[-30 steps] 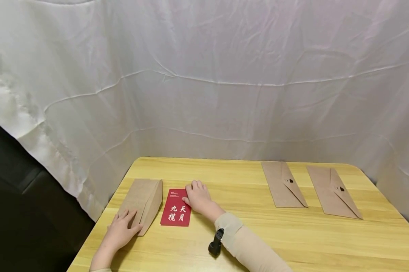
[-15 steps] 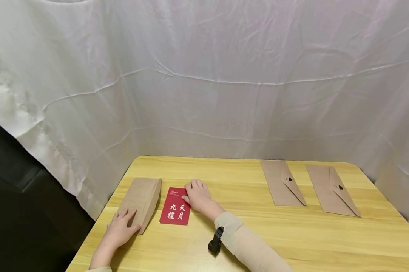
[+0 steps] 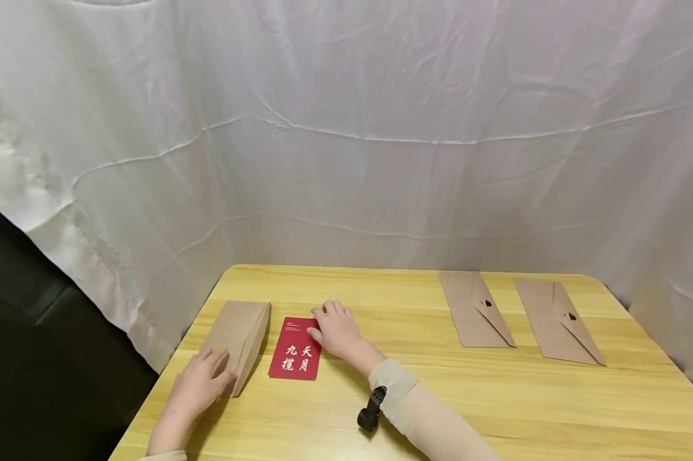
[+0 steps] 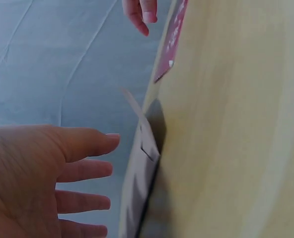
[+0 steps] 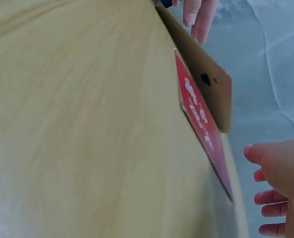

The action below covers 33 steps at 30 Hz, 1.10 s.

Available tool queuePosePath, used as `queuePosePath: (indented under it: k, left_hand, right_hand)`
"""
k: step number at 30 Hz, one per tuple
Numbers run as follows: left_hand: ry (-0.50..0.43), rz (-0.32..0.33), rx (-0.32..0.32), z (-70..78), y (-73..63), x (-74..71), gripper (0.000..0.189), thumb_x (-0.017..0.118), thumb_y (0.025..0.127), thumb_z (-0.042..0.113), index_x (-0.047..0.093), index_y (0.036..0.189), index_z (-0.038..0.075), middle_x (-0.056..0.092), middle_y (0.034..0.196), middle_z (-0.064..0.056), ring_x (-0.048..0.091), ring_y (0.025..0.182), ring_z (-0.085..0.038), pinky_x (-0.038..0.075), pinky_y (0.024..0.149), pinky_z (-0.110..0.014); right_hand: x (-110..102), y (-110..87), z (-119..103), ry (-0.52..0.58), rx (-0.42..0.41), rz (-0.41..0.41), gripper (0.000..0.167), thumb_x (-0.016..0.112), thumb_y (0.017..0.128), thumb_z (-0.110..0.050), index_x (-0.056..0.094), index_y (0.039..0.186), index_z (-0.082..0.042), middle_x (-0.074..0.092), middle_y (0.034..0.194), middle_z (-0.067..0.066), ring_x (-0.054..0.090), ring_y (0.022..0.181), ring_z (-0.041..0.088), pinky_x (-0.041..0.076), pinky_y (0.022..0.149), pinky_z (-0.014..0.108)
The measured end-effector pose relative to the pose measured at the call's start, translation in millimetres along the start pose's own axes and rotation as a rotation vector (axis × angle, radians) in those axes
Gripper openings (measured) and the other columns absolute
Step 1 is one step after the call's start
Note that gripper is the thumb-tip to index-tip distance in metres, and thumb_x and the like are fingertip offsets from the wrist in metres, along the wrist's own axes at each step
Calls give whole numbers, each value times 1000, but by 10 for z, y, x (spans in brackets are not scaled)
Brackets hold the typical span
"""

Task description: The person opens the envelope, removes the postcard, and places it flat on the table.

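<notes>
A brown kraft envelope (image 3: 233, 330) lies at the table's left, its flap (image 5: 217, 94) raised and marked with a small black print in the right wrist view. Above its near end hovers my left hand (image 3: 196, 386); the left wrist view shows the fingers spread and straight, with a gap to the envelope. Beside it lies a flat red packet (image 3: 294, 351) with white characters. My right hand (image 3: 337, 330) is at the packet's upper right corner. In the right wrist view its fingers hang relaxed, apart from the packet and holding nothing.
Two more kraft envelopes, a nearer-middle one (image 3: 474, 314) and a far-right one (image 3: 558, 323), lie flap up at the table's back right. A pale curtain (image 3: 352, 186) hangs behind the wooden table (image 3: 381, 291). A black camera (image 3: 372, 410) sits on the right wrist.
My left hand has lifted a little off the kraft envelope. The fingers of my right hand have also risen slightly from the red packet. The envelopes stay put.
</notes>
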<state>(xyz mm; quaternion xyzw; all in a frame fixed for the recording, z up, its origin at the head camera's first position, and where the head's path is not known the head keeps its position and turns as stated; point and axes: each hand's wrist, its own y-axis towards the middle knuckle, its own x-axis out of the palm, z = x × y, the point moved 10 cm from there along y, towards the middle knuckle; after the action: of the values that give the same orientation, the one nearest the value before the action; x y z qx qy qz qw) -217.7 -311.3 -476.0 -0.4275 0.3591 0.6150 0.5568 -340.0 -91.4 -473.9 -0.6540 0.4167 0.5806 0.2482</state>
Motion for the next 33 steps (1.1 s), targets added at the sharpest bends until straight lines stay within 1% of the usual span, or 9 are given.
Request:
queuePosePath:
  k: [4,8,10,15,20,24,26,30,33]
  left_hand:
    - [20,73,37,118,-26,-128,55,59,95,32,51,139,2,41,144,-34,40,130,-56,34,99,-73]
    - [15,151,83,278,-48,-258,51,61,94,29,54,138,3,49,140,-30,50,123,-54,40,98,-67]
    - [21,175,97,362,-52,-312,50,61,94,29,55,137,5,52,139,-28,52,121,-53,42,96,-66]
    - [59,230,161,618,-42,-435,46,61,94,29,58,134,7,58,135,-24,57,117,-50,46,94,-64]
    - [92,280,253,919,-24,-521,43,62,93,28,61,131,6,61,132,-20,59,118,-44,46,97,-60]
    - [118,296,321,1154,-8,-523,42,64,92,27,62,129,7,63,131,-17,61,118,-39,47,99,-56]
    - [118,291,338,1257,7,-504,42,66,92,27,63,128,7,63,131,-17,61,118,-38,48,98,-56]
    - [101,260,350,1443,42,-435,43,68,91,28,62,128,8,62,131,-19,59,120,-40,46,98,-61]
    - [100,245,380,1585,52,-377,43,69,89,27,62,128,9,63,130,-18,58,122,-39,43,100,-65]
  right_hand:
    - [-121,-51,-1,19,-11,25,47,55,97,-43,55,136,-16,53,125,6,46,115,22,42,94,38]
    - [-218,-94,22,22,-16,41,47,56,97,-43,55,136,-16,53,128,7,47,119,23,42,96,40]
    - [-260,-115,39,16,-21,48,47,56,97,-43,55,136,-16,53,129,7,47,120,24,42,98,41]
    - [-365,-192,97,8,-44,76,45,55,98,-40,54,136,-15,53,131,9,47,123,26,43,99,44]
    - [-498,-302,183,-4,-69,124,44,57,97,-37,54,135,-14,53,130,10,48,122,27,43,97,45]
    - [-611,-408,268,7,-81,157,43,58,97,-37,55,133,-12,54,130,12,48,123,29,44,96,46]
    - [-666,-462,317,11,-88,174,42,59,97,-35,56,131,-12,54,129,12,49,123,30,44,95,47]
    - [-751,-565,440,10,-93,205,41,61,96,-34,57,130,-11,54,129,14,50,122,32,44,94,48]
    - [-776,-644,558,3,-91,222,41,62,95,-33,58,129,-10,54,128,15,50,123,33,45,95,49]
